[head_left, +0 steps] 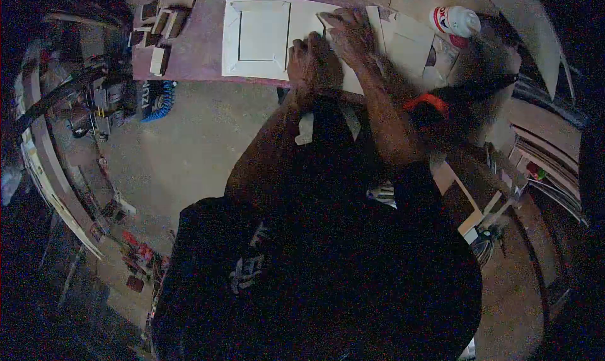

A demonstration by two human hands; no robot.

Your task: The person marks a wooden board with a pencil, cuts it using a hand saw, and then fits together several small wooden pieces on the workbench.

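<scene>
Dark and grainy throughout, with finger contact hard to make out. Partly hidden beneath both hands: a white panel [263,38], with a dark-outlined rectangle in plain sight left of the left hand [305,63], and its right-hand extent unclear among pale boards [408,42]. Left hand at the panel's near side, fingers curled; right hand [354,38] slightly farther forward and to the right, fingers bent over the pale surface. Impossible to tell how far open either is, or whether gripping anything. Beneath, a purplish table [201,46], cut off at the top. To the left, small wooden blocks [165,20]; to the right, a white bottle [463,22] with red lettering. Close to the right forearm, an orange-red object [428,102], too blurred to identify.
</scene>
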